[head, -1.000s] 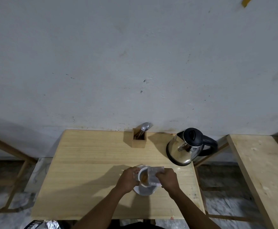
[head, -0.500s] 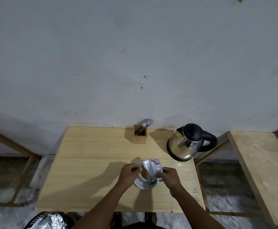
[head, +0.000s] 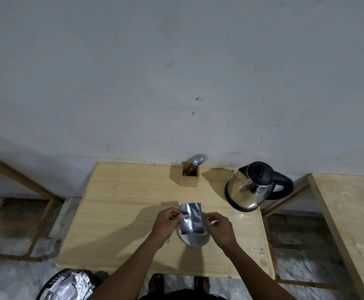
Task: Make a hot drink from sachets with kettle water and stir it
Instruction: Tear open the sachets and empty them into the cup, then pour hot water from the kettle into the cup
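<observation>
A silver foil sachet [head: 191,218] stands upright over the cup, which it hides almost fully. My left hand [head: 166,221] pinches the sachet's left edge. My right hand [head: 219,228] sits at the sachet's right side with fingers curled; whether it touches the foil I cannot tell. Under both lies a white saucer [head: 195,241] on the wooden table [head: 120,213]. A steel kettle [head: 252,189] with a black lid and handle stands at the table's back right.
A wooden holder [head: 190,177] with spoons and a fork stands at the table's back edge by the wall. A black basket [head: 66,285] with foil wrappers sits on the floor at the lower left. A second wooden table [head: 354,224] is at the right.
The sachet has been raised from a tilt over the cup to upright, and now covers the cup. My right hand has slid off to its right side. The view has shifted slightly.
</observation>
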